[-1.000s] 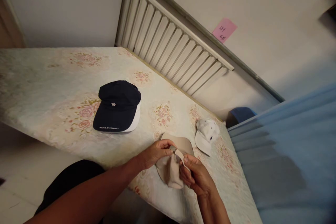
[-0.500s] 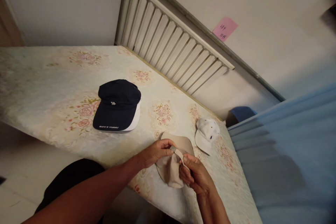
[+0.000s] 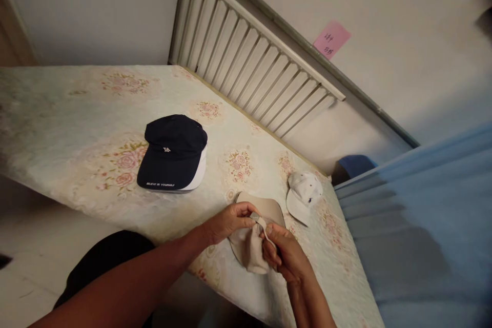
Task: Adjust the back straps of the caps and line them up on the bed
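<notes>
A beige baseball cap (image 3: pixel 253 253) lies near the front edge of the table, its brim pointing away from me. My left hand (image 3: pixel 235 223) pinches one end of the cap's back strap between thumb and fingers. On the other side, my right hand (image 3: pixel 282 248) grips the strap's other part, its fingers curled and partly hidden. The strap arches between both hands. To the left sits a navy cap (image 3: pixel 172 151) with white lettering on its brim, stacked over a white-brimmed one. A white cap (image 3: pixel 305 192) with a small dark logo rests to the right.
The table wears a floral cloth (image 3: pixel 88 113). Behind it runs a white radiator (image 3: pixel 246 51) along the wall, with a pink note (image 3: pixel 331 40) above. A blue curtain (image 3: pixel 423 215) hangs at the right, a dark blue object (image 3: pixel 355 166) beside it. A black rounded object (image 3: pixel 103 261) stands below the table edge.
Both hands keep their grip on the beige cap's strap, with hardly any movement. The view has shifted very slightly.
</notes>
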Motion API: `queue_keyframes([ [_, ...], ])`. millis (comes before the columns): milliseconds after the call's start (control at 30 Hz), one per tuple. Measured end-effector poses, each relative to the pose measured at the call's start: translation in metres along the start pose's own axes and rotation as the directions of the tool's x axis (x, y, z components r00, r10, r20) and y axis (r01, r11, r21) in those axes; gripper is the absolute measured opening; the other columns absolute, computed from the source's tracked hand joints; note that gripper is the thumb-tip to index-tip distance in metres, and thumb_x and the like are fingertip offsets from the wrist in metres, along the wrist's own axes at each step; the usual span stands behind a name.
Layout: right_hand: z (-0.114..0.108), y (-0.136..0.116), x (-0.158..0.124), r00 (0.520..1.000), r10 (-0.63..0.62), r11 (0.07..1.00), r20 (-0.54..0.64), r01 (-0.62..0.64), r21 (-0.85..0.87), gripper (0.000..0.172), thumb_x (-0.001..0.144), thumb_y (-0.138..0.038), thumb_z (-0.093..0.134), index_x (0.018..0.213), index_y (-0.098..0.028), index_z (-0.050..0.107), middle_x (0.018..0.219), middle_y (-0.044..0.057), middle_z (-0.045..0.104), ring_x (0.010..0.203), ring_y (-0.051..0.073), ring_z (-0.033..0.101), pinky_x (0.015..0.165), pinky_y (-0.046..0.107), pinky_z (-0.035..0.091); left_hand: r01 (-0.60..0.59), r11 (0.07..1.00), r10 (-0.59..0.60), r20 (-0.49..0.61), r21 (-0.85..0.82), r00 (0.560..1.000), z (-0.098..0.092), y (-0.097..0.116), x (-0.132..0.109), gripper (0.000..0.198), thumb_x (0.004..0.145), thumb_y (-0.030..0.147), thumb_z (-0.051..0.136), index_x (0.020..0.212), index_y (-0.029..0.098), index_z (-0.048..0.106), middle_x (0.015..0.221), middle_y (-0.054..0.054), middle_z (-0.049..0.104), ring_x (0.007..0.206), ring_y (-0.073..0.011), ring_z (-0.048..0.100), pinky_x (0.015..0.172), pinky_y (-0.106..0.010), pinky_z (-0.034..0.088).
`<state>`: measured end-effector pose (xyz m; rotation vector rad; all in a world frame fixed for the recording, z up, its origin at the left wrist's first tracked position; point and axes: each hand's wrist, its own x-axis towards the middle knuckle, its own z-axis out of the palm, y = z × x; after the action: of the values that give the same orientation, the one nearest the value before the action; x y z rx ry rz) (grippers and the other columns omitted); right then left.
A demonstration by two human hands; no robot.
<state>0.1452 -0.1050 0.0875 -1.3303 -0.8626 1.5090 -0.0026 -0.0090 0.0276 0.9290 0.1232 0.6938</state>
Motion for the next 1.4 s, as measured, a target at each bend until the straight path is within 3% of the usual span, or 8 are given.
queue_keyframes([
  [200, 0.005, -0.01, -0.004, 0.988, 0.029, 0.984, -0.154, -0.055, -0.167, 0.034, 0.078, -0.048, 0.06, 0.071, -0.015, 0.056, 0.041, -0.004, 0.051, 0.028, 0.003, 0.031, 0.032, 0.016, 0.015, 0.005, 1.0, -0.005, 0.003, 0.009, 1.0, 0.001, 0.002, -0.001, 0.027, 0.071, 0.027, 0.071, 0.093, 0.015, 0.06, 0.083, 0.001, 0.06, 0.077, -0.0108, 0.053, 0.074, -0.024, 0.037],
  [367, 0.008, -0.012, -0.002, 0.988, -0.005, 0.988, -0.154, -0.018, -0.15, 0.038, 0.077, -0.052, 0.06, 0.073, -0.014, 0.057, 0.041, -0.004, 0.051, 0.031, 0.003, 0.033, 0.034, 0.016, 0.018, -0.006, 0.998, 0.005, 0.005, 0.063, 1.0, 0.002, 0.004, -0.001, 0.027, 0.072, 0.029, 0.07, 0.092, 0.014, 0.06, 0.081, 0.0, 0.06, 0.077, -0.0109, 0.052, 0.073, -0.023, 0.036],
  [667, 0.01, -0.006, 0.002, 0.978, 0.014, 0.998, -0.208, -0.028, -0.064, 0.032, 0.07, -0.042, 0.069, 0.062, -0.017, 0.051, 0.042, -0.005, 0.05, 0.032, 0.003, 0.035, 0.036, 0.016, 0.019, -0.035, 0.993, 0.035, -0.001, 0.117, 0.999, 0.001, 0.002, 0.0, 0.028, 0.072, 0.03, 0.069, 0.094, 0.015, 0.06, 0.081, 0.0, 0.057, 0.079, -0.0116, 0.05, 0.074, -0.024, 0.036],
  [1000, 0.012, -0.008, 0.002, 0.955, -0.023, 0.982, -0.296, -0.034, -0.185, 0.032, 0.065, -0.043, 0.069, 0.062, -0.018, 0.049, 0.042, -0.006, 0.049, 0.032, 0.003, 0.034, 0.035, 0.016, 0.021, -0.028, 0.98, 0.035, -0.032, 0.196, 0.999, -0.002, -0.003, 0.001, 0.027, 0.072, 0.029, 0.068, 0.094, 0.015, 0.059, 0.079, 0.002, 0.053, 0.075, -0.011, 0.047, 0.07, -0.023, 0.034],
  [1167, 0.012, -0.007, 0.003, 0.947, -0.04, 0.952, -0.319, -0.061, -0.299, 0.032, 0.066, -0.045, 0.068, 0.063, -0.018, 0.051, 0.044, -0.006, 0.05, 0.033, 0.003, 0.036, 0.035, 0.016, 0.023, -0.008, 0.979, 0.015, -0.031, 0.202, 0.999, 0.001, 0.002, 0.0, 0.027, 0.07, 0.029, 0.068, 0.092, 0.015, 0.06, 0.074, 0.004, 0.05, 0.072, -0.0102, 0.045, 0.067, -0.023, 0.032],
  [1400, 0.014, -0.006, 0.004, 0.938, -0.093, 0.943, -0.333, -0.025, -0.333, 0.028, 0.068, -0.042, 0.066, 0.063, -0.018, 0.053, 0.046, -0.005, 0.052, 0.034, 0.004, 0.038, 0.035, 0.016, 0.023, 0.004, 0.977, 0.006, -0.045, 0.215, 0.999, 0.004, 0.007, 0.0, 0.026, 0.069, 0.028, 0.067, 0.089, 0.015, 0.06, 0.072, 0.004, 0.05, 0.071, -0.01, 0.045, 0.066, -0.023, 0.033],
])
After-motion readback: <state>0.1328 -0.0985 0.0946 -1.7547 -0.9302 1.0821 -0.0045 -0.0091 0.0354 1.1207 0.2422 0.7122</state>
